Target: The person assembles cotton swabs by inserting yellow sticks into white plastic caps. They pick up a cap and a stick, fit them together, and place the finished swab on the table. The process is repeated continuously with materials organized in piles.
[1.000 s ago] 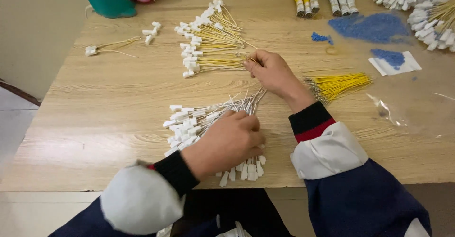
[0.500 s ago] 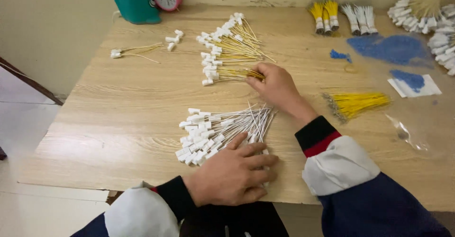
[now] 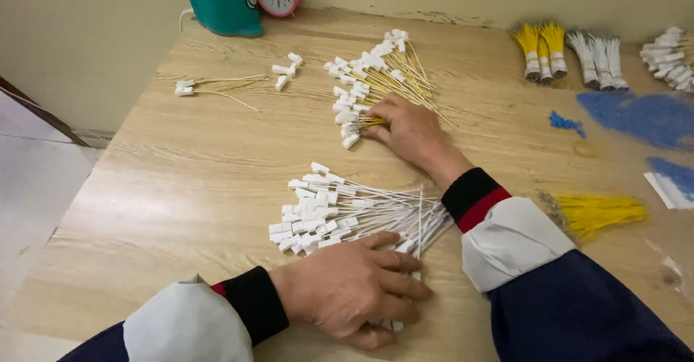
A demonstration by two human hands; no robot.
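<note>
- The left hand (image 3: 354, 290) lies flat and open at about 6 o'clock on the wooden table (image 3: 181, 188). Its fingers press down on the near ends of the white wire pile (image 3: 340, 217), so the wires stay put.
- The right hand (image 3: 405, 127) is at about 12 o'clock from that pile. Its fingertips are pinched narrow on a few wires at the near edge of the yellow wire pile (image 3: 376, 80).
- To do this well, I think the flat hand should keep the white pile still.
- The pinching hand should take only a few wires, near the white plugs, and pull slowly so the rest do not tangle.
- A loose yellow bunch (image 3: 600, 214) lies at 3 o'clock, well apart. Keep the sleeve off it.
</note>
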